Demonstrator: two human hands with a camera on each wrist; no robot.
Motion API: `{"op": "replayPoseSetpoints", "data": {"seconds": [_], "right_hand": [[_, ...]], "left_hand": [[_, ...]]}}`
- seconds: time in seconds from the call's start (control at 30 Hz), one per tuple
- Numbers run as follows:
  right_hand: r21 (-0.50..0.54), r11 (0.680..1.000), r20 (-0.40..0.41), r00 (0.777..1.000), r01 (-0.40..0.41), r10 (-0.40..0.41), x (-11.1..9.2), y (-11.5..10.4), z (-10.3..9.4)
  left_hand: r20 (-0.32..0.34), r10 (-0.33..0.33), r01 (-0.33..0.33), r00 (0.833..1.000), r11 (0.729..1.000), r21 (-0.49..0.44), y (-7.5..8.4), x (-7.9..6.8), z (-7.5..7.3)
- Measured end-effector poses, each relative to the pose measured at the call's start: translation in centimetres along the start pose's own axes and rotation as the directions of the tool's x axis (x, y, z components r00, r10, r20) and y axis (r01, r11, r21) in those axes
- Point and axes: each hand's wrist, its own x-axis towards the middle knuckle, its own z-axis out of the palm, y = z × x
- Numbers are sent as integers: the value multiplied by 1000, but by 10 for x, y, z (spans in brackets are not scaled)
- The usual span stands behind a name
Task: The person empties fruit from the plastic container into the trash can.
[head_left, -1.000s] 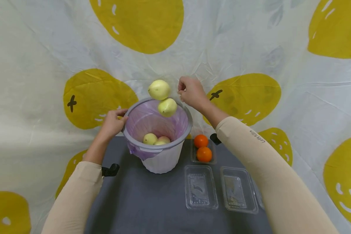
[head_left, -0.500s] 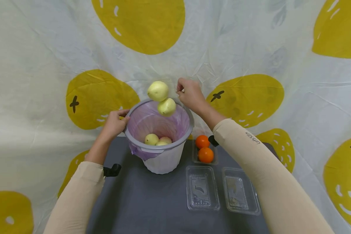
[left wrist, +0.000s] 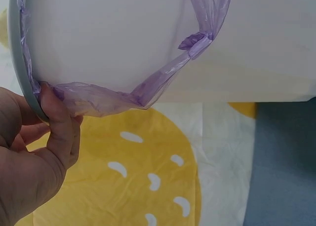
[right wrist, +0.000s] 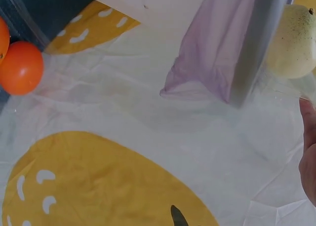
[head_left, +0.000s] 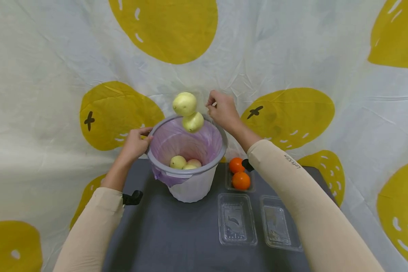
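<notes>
My left hand (head_left: 136, 145) grips the grey rim of a white trash can (head_left: 193, 189), thumb and fingers on either side of the edge in the left wrist view. A purple bag (head_left: 163, 145) lines the can and folds over its rim. Several pale fruits lie inside, among them a yellow-green pear (head_left: 178, 162). Above the far side of the opening, my right hand (head_left: 223, 109) pinches a clear plastic container (right wrist: 285, 86), hard to see in the head view. Two pears, an upper one (head_left: 185, 104) and a lower one (head_left: 193, 122), sit at the container.
Right of the can, two oranges (head_left: 241, 181) sit in a clear container on the dark table (head_left: 176, 234). Nearer stand a clear tray (head_left: 238, 221) and another clear tray (head_left: 280, 223), partly behind the right sleeve. A lemon-patterned cloth (head_left: 275, 49) hangs behind.
The head view has shifted slightly, so the can and trays appear farther right. Both hands keep their holds; the two pears stand slightly farther left over the can's opening.
</notes>
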Motion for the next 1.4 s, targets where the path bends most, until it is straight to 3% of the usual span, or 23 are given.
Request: {"op": "replayPoseSetpoints", "data": {"seconds": [0.37, 0.63, 1.1, 1.4], "right_hand": [[33, 999, -11, 1000, -7, 8, 0, 1, 7], [17, 1000, -8, 1000, -12, 12, 2, -1, 9], [16, 1000, 3, 1000, 9, -9, 4, -6, -10], [94, 993, 17, 998, -68, 67, -6, -3, -24]], "left_hand": [[10, -23, 23, 1000, 1000, -16, 2, 0, -2], [-1, -4, 4, 1000, 1000, 0, 2, -1, -1], [-14, 2, -2, 1000, 1000, 5, 4, 2, 4], [-11, -4, 4, 1000, 1000, 5, 1, 3, 2]]}}
